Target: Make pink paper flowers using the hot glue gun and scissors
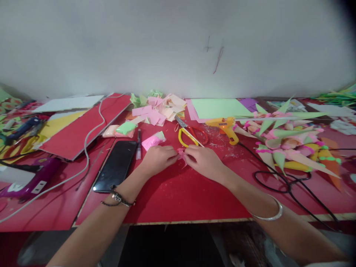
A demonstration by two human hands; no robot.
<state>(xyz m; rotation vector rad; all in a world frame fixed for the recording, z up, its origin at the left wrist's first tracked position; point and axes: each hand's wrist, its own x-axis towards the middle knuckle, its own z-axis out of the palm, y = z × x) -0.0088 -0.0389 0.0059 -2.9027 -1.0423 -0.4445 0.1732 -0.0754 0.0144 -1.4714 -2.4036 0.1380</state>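
Observation:
Close together over the red tabletop (pixel 191 200), my left hand (pixel 159 159) and my right hand (pixel 205 161) pinch a small pink paper piece (pixel 181 155) between their fingertips. It looks crumpled or folded; my fingers hide part of it. Just behind my hands lie yellow-handled scissors (pixel 182 139) and red-handled scissors (pixel 204 133), overlapping. A packet of bright pink clay-like material (pixel 152 141) rests beside my left hand. The yellow glue gun (pixel 229 130) lies on its side beyond my right hand.
A phone (pixel 116 165) and a pen (pixel 138 144) lie left of my hands. Paper scraps (pixel 155 109) are piled at the back, near green sheets (pixel 219 107). Paper flowers (pixel 289 141) crowd the right side, with a black cable (pixel 286 181) looping in front. A white cable (pixel 86 148) crosses the left.

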